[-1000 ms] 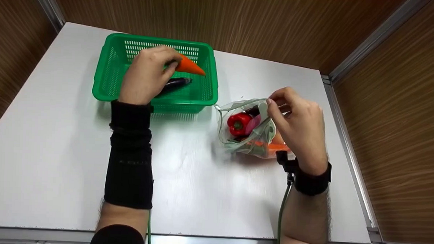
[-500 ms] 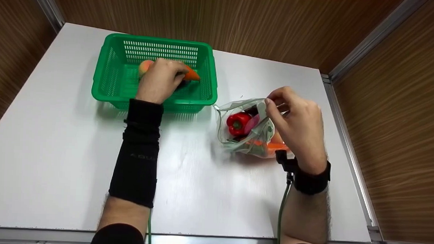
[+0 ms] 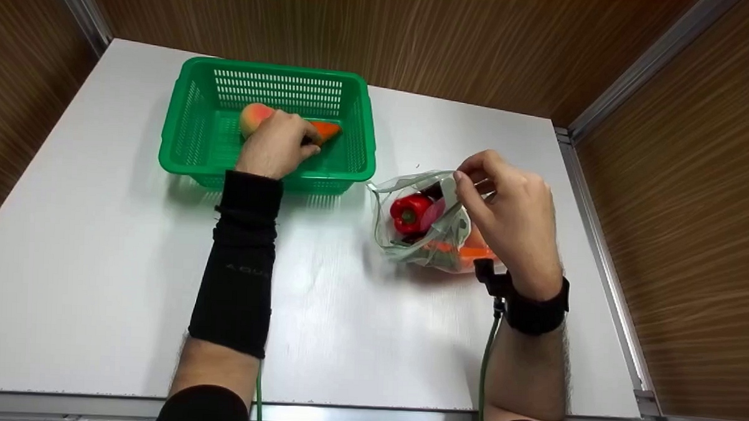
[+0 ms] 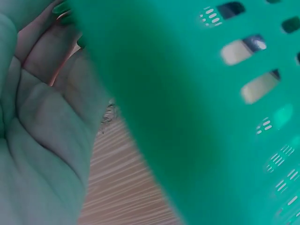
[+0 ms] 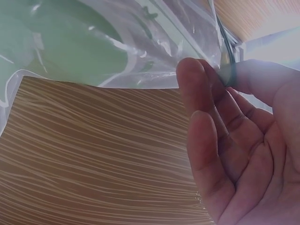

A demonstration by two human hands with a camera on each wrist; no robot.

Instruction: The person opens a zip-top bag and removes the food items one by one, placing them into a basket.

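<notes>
My left hand (image 3: 276, 143) is down inside the green plastic basket (image 3: 189, 163), its thumb and fingers about a carrot (image 3: 327, 130) low near the basket floor. Part of the carrot is hidden by the fingers. A peach (image 3: 252, 118) lies just left of that hand. On the right, my right hand (image 3: 514, 212) pinches the rim of a clear zip bag (image 3: 383, 229) between thumb and fingertip, keeping its mouth apart. Within the bag are a red bell pepper (image 3: 410, 213) and several other items, some orange. The right wrist view has the bag's edge (image 5: 224, 70) at the thumb.
A white table (image 3: 320, 333) carries both basket and bag. Wood-grain panels (image 3: 418, 44) stand at the back and sides. Green cables (image 3: 486, 370) run along the forearms. The basket's slotted wall (image 4: 154, 93) fills much of the left wrist view.
My left hand has lowered the carrot into the basket, moving slightly right. The peach has come into view, and the eggplant is now hidden. My right hand stays at the bag rim.
</notes>
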